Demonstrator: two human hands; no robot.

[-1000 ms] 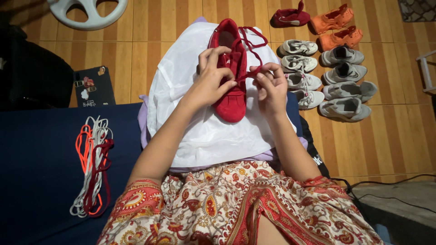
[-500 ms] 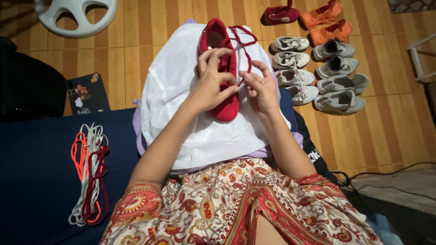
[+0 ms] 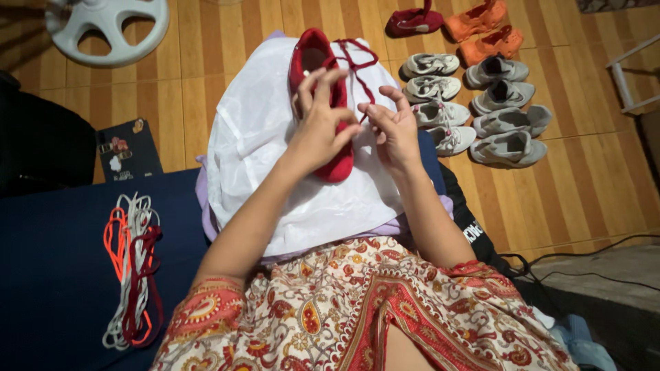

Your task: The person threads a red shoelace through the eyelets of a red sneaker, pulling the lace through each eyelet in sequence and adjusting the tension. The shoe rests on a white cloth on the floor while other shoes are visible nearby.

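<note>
Since the earlier frame, both hands have loosened: the left hand's fingers, which lay pressed across the shoe, now lift and fan out, and the whole scene has slid a little up and left in my view. I see my left hand (image 3: pixel 322 127) resting its palm on the red suede shoe (image 3: pixel 313 58), fingers spread wide and raised, the thumb meeting the right hand's fingertips. My right hand (image 3: pixel 393 130) sits just right of the shoe, its thumb and forefinger pinched narrow on the dark red lace (image 3: pixel 357 58), the other fingers curled open above. That lace loops loose from the shoe's far end and trails toward the pinch.

The shoe lies toe toward me on a white plastic sheet (image 3: pixel 275 137) draped over my lap, with a lilac cloth (image 3: pixel 206 199) showing under its edges and a patterned red skirt (image 3: pixel 357 309) nearer to me. On the left, a bundle of spare laces (image 3: pixel 130 268), orange, white and dark red, lies on the dark blue bed (image 3: pixel 55 275). Far right on the wooden floor (image 3: pixel 584 199) stand paired shoes: grey sneakers (image 3: pixel 505 130), white sneakers (image 3: pixel 440 103), orange shoes (image 3: pixel 485 31) and another red shoe (image 3: pixel 412 20). A white fan base (image 3: pixel 106 24) sits far left, with a dark laptop (image 3: pixel 127 151) bearing stickers below it.
</note>
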